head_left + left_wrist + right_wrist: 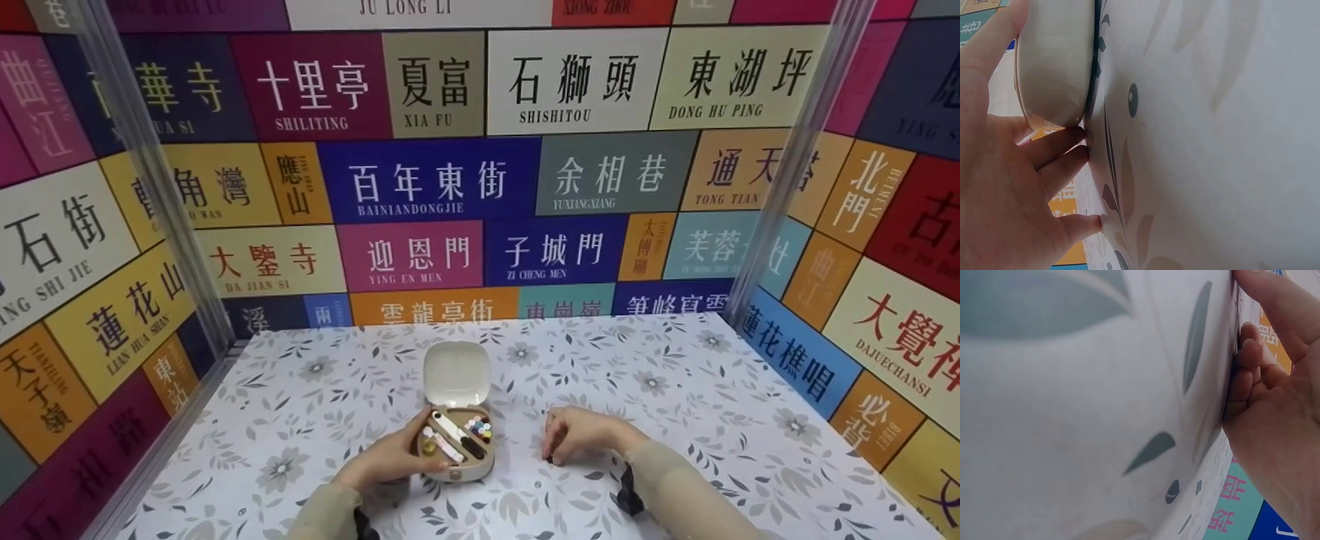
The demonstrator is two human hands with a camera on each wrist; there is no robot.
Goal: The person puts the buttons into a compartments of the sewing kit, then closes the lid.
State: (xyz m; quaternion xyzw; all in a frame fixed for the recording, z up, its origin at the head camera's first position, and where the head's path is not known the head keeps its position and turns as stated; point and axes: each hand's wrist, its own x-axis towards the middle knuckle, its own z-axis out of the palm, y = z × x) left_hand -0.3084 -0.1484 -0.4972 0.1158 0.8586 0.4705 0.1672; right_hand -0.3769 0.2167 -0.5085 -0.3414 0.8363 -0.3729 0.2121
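Note:
A small white case [459, 472] stands on the table with its lid [456, 373] raised. White snips or a similar slim tool with a dark end [459, 431] lies along its middle. A white and pink stick [448, 448] and a gold round piece [428, 447] are on the left; several small coloured round pieces [480, 428] are on the right. My left hand [391, 454] holds the case's left side between thumb and fingers. Right of the case, my right hand [585, 433] rests at the tabletop, fingers bent, its fingertips on a small black thing [551, 460], mostly hidden.
A white cloth with grey leaves and flowers covers the table [315, 405]. Behind and beside it rise walls of coloured sign panels [431, 180]. Clear upright posts [780, 150] stand at the back corners.

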